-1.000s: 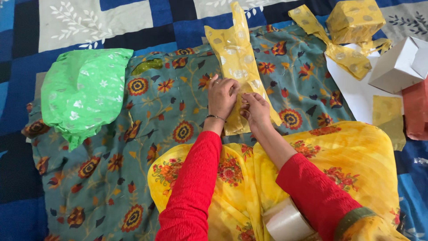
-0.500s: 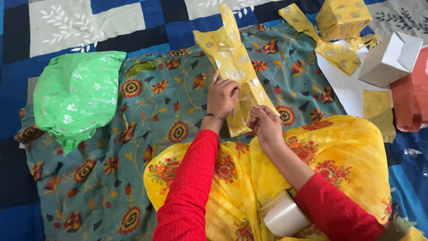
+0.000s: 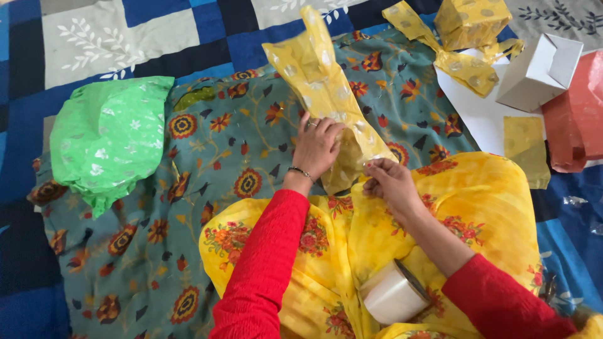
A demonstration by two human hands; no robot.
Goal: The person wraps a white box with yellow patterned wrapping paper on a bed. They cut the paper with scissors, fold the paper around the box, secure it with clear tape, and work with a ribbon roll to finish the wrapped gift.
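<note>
A long parcel wrapped in yellow dotted paper [image 3: 323,88] lies on a teal flowered cloth [image 3: 207,182] in front of me. My left hand [image 3: 317,145] presses down on the parcel's near part, fingers curled over it. My right hand [image 3: 391,182] pinches the parcel's lower right edge between thumb and fingers, perhaps on a strip of clear tape. A roll of clear tape [image 3: 392,294] rests on my lap, on yellow flowered fabric [image 3: 477,207].
A green wrapped bundle [image 3: 107,138] sits at the left. At the back right are a yellow wrapped box [image 3: 471,22], a yellow paper strip [image 3: 465,66], a white cardboard box [image 3: 540,63], a red wrapped item [image 3: 575,113] and white paper [image 3: 480,116]. A blue patchwork quilt [image 3: 38,50] lies underneath.
My right hand has slid down and to the right, away from the left hand, along the parcel's lower edge. The left hand stays pressed on the parcel. The view has shifted slightly.
</note>
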